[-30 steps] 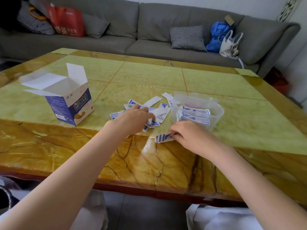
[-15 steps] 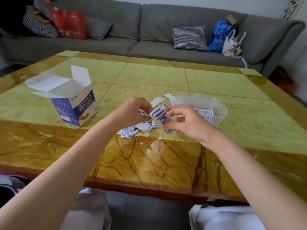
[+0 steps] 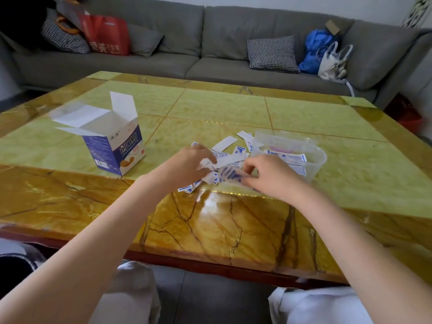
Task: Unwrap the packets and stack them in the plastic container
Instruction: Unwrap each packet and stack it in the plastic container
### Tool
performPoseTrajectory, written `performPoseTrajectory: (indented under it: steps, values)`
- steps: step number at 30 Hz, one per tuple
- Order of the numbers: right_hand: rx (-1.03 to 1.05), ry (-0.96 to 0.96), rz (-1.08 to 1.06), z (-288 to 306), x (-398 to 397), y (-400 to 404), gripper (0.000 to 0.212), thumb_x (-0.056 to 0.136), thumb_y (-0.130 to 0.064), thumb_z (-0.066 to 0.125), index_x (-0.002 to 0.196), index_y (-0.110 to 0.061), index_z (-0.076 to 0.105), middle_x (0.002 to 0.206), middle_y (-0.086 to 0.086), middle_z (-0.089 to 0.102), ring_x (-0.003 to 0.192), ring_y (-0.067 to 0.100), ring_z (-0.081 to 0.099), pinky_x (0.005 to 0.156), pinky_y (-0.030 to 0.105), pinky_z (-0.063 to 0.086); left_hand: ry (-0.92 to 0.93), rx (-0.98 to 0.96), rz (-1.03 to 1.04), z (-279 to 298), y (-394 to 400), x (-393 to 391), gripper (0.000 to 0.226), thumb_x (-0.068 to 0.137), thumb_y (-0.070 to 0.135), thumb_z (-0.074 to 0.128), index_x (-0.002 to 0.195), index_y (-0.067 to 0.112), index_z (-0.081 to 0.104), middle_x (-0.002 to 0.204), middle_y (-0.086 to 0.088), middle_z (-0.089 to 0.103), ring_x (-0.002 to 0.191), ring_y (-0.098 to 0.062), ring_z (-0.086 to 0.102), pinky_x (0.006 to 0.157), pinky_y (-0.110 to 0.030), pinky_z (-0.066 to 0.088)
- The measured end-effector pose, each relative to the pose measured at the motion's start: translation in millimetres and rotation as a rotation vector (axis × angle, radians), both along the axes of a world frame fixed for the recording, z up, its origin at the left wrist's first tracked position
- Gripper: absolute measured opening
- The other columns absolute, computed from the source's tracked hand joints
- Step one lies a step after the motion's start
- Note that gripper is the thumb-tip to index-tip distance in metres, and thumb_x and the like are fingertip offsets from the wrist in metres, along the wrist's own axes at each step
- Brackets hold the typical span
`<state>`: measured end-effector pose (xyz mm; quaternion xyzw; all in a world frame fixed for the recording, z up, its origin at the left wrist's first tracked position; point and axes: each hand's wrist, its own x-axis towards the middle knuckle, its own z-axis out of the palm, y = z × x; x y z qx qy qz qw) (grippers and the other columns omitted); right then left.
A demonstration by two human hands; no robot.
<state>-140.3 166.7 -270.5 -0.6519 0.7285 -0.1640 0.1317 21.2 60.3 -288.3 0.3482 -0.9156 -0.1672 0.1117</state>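
Note:
A small white packet with blue stripes [image 3: 228, 174] is blurred and held just above the table between my two hands. My right hand [image 3: 268, 175] pinches its right end. My left hand [image 3: 187, 166] grips white paper at its left side. Under and behind my hands lies a loose pile of blue-and-white packets and white strips [image 3: 230, 152]. The clear plastic container [image 3: 313, 157] stands just right of the pile with a few packets stacked inside.
An open blue-and-white cardboard box [image 3: 114, 146] stands at the left on the green and amber stone table [image 3: 222, 108]. A grey sofa [image 3: 210, 43] with cushions and bags runs behind the table. My knees show below the near edge.
My right hand lifted a striped packet off the table, brought it to my left hand, and both now hold it lower, near the pile. My left hand left the pile to take it.

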Motion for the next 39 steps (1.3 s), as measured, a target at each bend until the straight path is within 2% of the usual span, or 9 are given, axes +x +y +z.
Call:
performPoseTrajectory:
  steps: [5,8,11,13,19,25,29,34,39]
  values:
    - [0.066,0.28,0.111,-10,4,5,0.025,0.09,-0.018,0.055,0.114,-0.024,0.047,0.101,-0.002,0.06,0.087,0.017,0.058,0.062,0.027,0.044,-0.37,-0.077,-0.035,-15,4,-5,0.048,0.093,0.038,0.047,0.139,0.031,0.036,0.151,-0.001,0.027,0.139,-0.026,0.024,0.113,-0.037,0.021]
    - [0.077,0.261,0.109,-10,-1,4,0.035,0.091,-0.017,0.053,0.125,-0.023,0.048,0.106,-0.003,0.059,0.09,0.015,0.057,0.06,0.021,0.039,-0.267,-0.013,-0.07,-14,2,1,0.043,0.091,0.027,0.053,0.133,0.027,0.045,0.146,0.002,0.035,0.134,-0.02,0.035,0.109,-0.032,0.03]
    - [0.07,0.246,0.148,-14,1,1,0.019,0.092,-0.019,0.051,0.108,-0.017,0.062,0.106,-0.002,0.061,0.094,0.015,0.057,0.069,0.022,0.043,-0.173,0.04,-0.104,-13,-2,13,0.034,0.088,0.013,0.057,0.12,0.023,0.056,0.137,0.004,0.044,0.125,-0.017,0.046,0.102,-0.029,0.039]
    - [0.072,0.231,0.143,-15,5,-2,0.016,0.093,-0.02,0.049,0.102,-0.016,0.061,0.096,-0.003,0.059,0.084,0.014,0.053,0.059,0.019,0.036,-0.129,0.041,-0.117,-12,-6,20,0.03,0.086,0.006,0.057,0.114,0.018,0.06,0.134,0.001,0.049,0.122,-0.017,0.049,0.099,-0.026,0.04]
    - [0.121,0.079,0.151,-17,30,-18,0.018,0.089,-0.02,0.052,0.099,-0.011,0.064,0.074,-0.001,0.054,0.067,0.015,0.049,0.052,0.024,0.033,-0.111,-0.018,0.015,-18,-19,32,0.031,0.083,-0.009,0.048,0.098,0.013,0.064,0.137,0.002,0.048,0.135,-0.018,0.036,0.105,-0.03,0.032]
    - [0.095,-0.122,0.183,-15,47,-27,0.022,0.087,-0.027,0.06,0.106,-0.019,0.065,0.105,0.004,0.067,0.089,0.022,0.063,0.081,0.037,0.051,0.09,-0.127,0.167,-3,-12,22,0.025,0.088,0.01,0.049,0.11,0.015,0.06,0.129,-0.004,0.052,0.114,-0.023,0.052,0.098,-0.037,0.039]
    - [0.152,0.043,0.162,-7,21,-21,0.017,0.087,-0.027,0.061,0.102,-0.021,0.066,0.098,-0.001,0.06,0.091,0.019,0.056,0.068,0.028,0.043,-0.238,-0.079,0.204,-8,-6,4,0.044,0.088,0.04,0.054,0.125,0.018,0.049,0.127,-0.008,0.048,0.12,-0.027,0.041,0.095,-0.037,0.038]
    - [0.13,0.236,0.224,-6,13,-11,0.021,0.089,-0.027,0.059,0.109,-0.023,0.065,0.142,-0.01,0.034,0.114,0.012,0.049,0.077,0.024,0.037,-0.157,0.092,0.249,-12,-5,-4,0.051,0.08,0.022,0.066,0.125,0.012,0.043,0.115,-0.011,0.059,0.105,-0.028,0.055,0.081,-0.032,0.043]
    - [0.133,0.233,0.233,-11,9,-15,0.017,0.089,-0.024,0.059,0.105,-0.019,0.064,0.152,-0.013,0.021,0.122,0.013,0.046,0.084,0.029,0.042,-0.167,0.222,0.293,-7,-2,3,0.051,0.078,0.027,0.071,0.121,0.011,0.049,0.119,-0.008,0.057,0.104,-0.022,0.056,0.078,-0.025,0.041]
